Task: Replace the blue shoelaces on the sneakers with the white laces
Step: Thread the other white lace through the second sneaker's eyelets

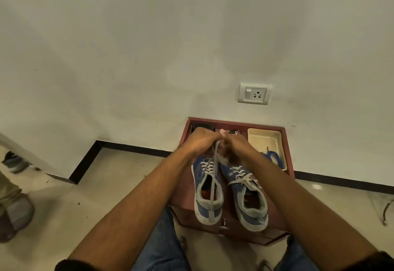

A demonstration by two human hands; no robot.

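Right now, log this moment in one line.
left hand: grips white lace | right hand: grips it | left sneaker: untied

Red-brown cabinet (185,194), two sneakers (209,194), cream tray (277,140)

Blue sneakers (230,194) with grey collars carry white laces (210,167); at two o'clock, a blue lace (276,158) in a cream tray (264,137); maroon cabinet (185,194).

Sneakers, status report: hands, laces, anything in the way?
Both hands, left hand and right hand, pinching left sneaker's white lace. Right sneaker laced white, tied. Blue lace in tray. Nothing obstructing.
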